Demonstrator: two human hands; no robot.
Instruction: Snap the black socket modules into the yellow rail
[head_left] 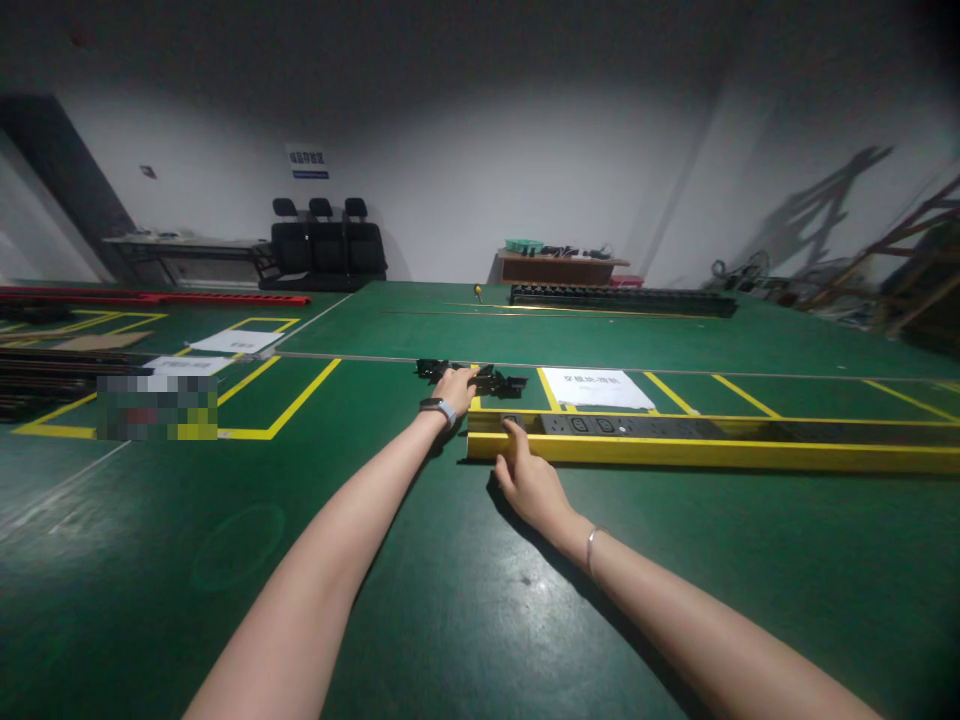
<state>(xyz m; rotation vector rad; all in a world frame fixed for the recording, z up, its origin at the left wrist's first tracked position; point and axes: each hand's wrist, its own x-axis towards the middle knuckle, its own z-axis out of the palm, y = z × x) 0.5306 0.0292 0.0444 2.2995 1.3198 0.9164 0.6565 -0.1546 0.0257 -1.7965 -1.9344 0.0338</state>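
Note:
Reaching forward, my left hand (454, 388) has its fingers closed around part of a small heap of black plastic parts (504, 383) on the green tabletop. Its fingertips are partly hidden among the dark pieces. My right hand (534, 485) is open at the left end of a long yellow channel (675, 453). Its index finger is stretched out and touches a black socket module at that end, with the thumb apart near the channel's front wall. A row of black socket modules (579, 425) sits inside the channel, running to the right.
A white paper sign (598, 389) lies behind the channel among yellow tape lines. A long black rail (622, 300) rests farther back. At left are dark bars (45, 378), a red rail (225, 299) and another paper (236, 341). Black seats (328, 248) stand by the wall.

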